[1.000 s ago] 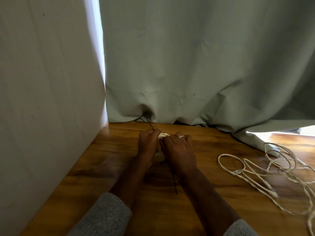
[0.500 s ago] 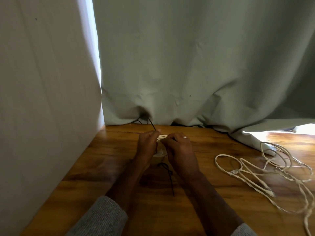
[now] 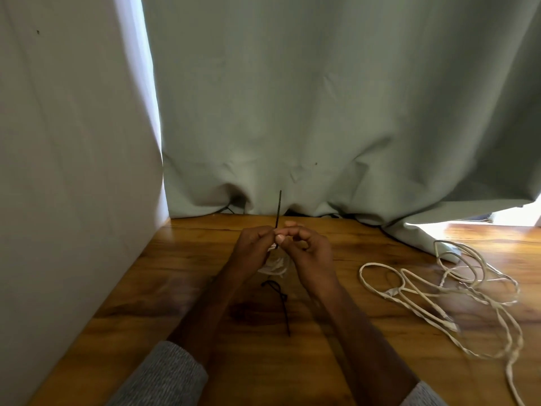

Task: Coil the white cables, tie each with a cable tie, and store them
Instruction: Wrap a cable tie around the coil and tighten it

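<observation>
- White cable coil (image 3: 273, 266): small bundle held between both hands, just above the wooden table (image 3: 175, 288), mostly hidden behind the fingers.
- Black cable tie (image 3: 278, 209): free tail sticks almost straight up out of the pinch point, toward the grey curtain (image 3: 322, 112). The long axis is near vertical and the coil hangs directly below it.
- Left hand (image 3: 253, 249): closed, fingertips pinched at the base of the tie and top of the coil. Looks like the anchoring hand.
- Right hand (image 3: 307, 249): closed, thumb and forefinger pinching the tie at the same spot, touching the left fingertips.
- Key relation: both hands meet at one point, tail above and coil below. Cinching likely means pulling the tail up and away along its own axis while the other hand holds the coil down. Both hands are about equally near; I can't tell which one holds the tie head.
- Spare black tie (image 3: 281, 303): lies flat on the table just below the hands, nearer the person.
- Loose white cable (image 3: 439, 288): uncoiled tangle well off to the right, not yet started.
- Risk: the coil could spring loose if the pinch slips before the tie locks.
</observation>
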Available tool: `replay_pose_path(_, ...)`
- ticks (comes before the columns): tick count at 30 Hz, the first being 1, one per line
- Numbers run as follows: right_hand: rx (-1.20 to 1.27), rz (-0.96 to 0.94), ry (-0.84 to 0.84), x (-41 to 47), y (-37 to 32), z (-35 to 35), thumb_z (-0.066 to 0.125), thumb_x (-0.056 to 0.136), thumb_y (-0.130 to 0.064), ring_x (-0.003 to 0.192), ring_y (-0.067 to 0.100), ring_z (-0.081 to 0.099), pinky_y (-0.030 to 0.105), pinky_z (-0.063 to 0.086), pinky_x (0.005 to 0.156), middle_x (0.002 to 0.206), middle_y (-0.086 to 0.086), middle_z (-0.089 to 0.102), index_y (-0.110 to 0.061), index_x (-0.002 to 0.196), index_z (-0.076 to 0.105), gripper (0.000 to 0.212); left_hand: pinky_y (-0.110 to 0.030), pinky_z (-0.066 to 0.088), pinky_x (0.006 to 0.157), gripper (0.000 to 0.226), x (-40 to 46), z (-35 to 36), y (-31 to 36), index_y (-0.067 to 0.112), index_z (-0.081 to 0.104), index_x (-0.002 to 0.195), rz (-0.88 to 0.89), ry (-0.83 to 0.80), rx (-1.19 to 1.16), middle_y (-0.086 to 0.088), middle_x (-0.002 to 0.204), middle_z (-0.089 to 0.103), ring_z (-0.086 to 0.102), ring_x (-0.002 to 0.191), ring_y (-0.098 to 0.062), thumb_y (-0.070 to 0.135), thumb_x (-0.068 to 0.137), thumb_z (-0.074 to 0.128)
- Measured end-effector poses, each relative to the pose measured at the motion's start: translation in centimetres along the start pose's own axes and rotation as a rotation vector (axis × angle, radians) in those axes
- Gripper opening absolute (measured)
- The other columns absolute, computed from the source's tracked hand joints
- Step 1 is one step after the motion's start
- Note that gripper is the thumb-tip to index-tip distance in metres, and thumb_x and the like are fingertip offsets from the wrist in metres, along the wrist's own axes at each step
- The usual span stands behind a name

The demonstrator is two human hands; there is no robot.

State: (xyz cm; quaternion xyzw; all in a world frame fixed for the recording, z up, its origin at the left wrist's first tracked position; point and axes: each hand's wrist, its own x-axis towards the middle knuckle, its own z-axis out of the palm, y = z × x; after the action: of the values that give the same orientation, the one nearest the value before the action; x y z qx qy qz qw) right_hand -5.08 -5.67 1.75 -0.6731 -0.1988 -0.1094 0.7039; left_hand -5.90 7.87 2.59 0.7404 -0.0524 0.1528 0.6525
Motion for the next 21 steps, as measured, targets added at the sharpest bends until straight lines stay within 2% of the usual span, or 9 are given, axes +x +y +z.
replay_pose_path(2,0.193,0.106,-0.016,-0.1,-0.6,-0.2,0.069,0.091,-0.003,0.105,0.01,0.071,0.024,0.057,0.079,0.116,-0.001,0.073,-0.005,0.095,0.076,0.008,-0.02,0.037,0.05,0.03,-0.3,-0.2,0.3,-0.003,0.068,0.082,-0.034,-0.101,-0.009,-0.005,0.065,0.061,0.054,0.054,-0.014,0.015,0.1,0.052)
replay_pose_path(3,0.24,0.131,-0.018,0.0,-0.8,-0.2,0.067,0.092,-0.001,0.096,0.011,0.073,0.022,0.057,0.074,0.109,0.004,0.076,-0.002,0.095,0.075,0.009,-0.019,0.04,0.051,0.03,-0.6,-0.1,0.5,-0.004,0.067,0.082,-0.049,-0.139,-0.006,-0.003,0.065,0.064,0.057,0.056,-0.01,0.014,0.1,0.051)
replay_pose_path(5,0.251,0.148,-0.003,0.1,-1.1,-0.4,0.068,0.092,-0.002,0.081,0.015,0.073,0.025,0.057,0.069,0.091,0.01,0.077,-0.002,0.096,0.075,0.008,-0.017,0.045,0.053,0.028,-1.0,0.4,0.8,-0.003,0.068,0.082,-0.056,-0.178,-0.001,-0.003,0.07,0.067,0.06,0.059,-0.006,0.012,0.099,0.052)
replay_pose_path(8,0.256,0.155,0.057,0.3,-1.1,-0.7,0.07,0.09,-0.003,0.073,0.018,0.071,0.029,0.058,0.068,0.083,0.014,0.076,-0.001,0.096,0.076,0.008,-0.018,0.042,0.051,0.03,-1.1,0.9,1.0,0.002,0.067,0.077,-0.052,-0.162,-0.019,-0.002,0.064,0.063,0.056,0.054,-0.004,0.013,0.1,0.05)
replay_pose_path(11,0.234,0.14,0.115,0.4,-1.0,-1.1,0.072,0.09,-0.004,0.076,0.023,0.072,0.032,0.06,0.07,0.088,0.019,0.077,0.003,0.098,0.075,0.011,-0.024,0.046,0.054,0.03,-1.0,1.2,0.8,0.008,0.066,0.08,-0.041,-0.063,-0.11,-0.004,0.066,0.063,0.059,0.058,-0.011,0.019,0.102,0.049)
replay_pose_path(13,0.169,0.109,0.12,0.5,-0.8,-1.3,0.073,0.09,-0.006,0.079,0.026,0.074,0.036,0.061,0.072,0.088,0.017,0.077,0.0,0.096,0.076,0.009,-0.026,0.05,0.057,0.023,-0.9,1.4,0.8,0.011,0.07,0.082,0.015,-0.007,-0.119,-0.004,0.071,0.067,0.063,0.064,-0.015,0.02,0.099,0.056)
replay_pose_path(15,0.122,0.1,0.102,0.6,-0.7,-1.5,0.072,0.09,-0.007,0.083,0.03,0.075,0.04,0.062,0.075,0.087,0.014,0.078,-0.005,0.095,0.077,0.007,-0.026,0.052,0.057,0.015,-0.9,1.6,0.8,0.007,0.072,0.086,0.016,0.004,-0.143,-0.006,0.077,0.07,0.066,0.069,-0.016,0.017,0.093,0.064)
replay_pose_path(18,0.147,0.133,0.07,0.6,-0.5,-1.7,0.071,0.091,-0.007,0.086,0.027,0.075,0.038,0.061,0.077,0.091,0.014,0.078,-0.006,0.098,0.077,0.009,-0.022,0.048,0.052,0.014,-0.9,1.5,0.9,0.0,0.073,0.087,-0.016,0.01,-0.202,-0.007,0.075,0.07,0.065,0.064,-0.015,0.012,0.089,0.069)
replay_pose_path(21,0.157,0.142,-0.002,0.5,-0.5,-1.6,0.069,0.093,-0.006,0.093,0.027,0.075,0.032,0.06,0.077,0.097,0.013,0.078,-0.002,0.107,0.075,0.016,-0.022,0.048,0.054,0.014,-0.9,1.2,0.9,-0.004,0.073,0.082,-0.014,0.023,-0.218,-0.009,0.07,0.069,0.064,0.061,-0.016,0.009,0.086,0.071)
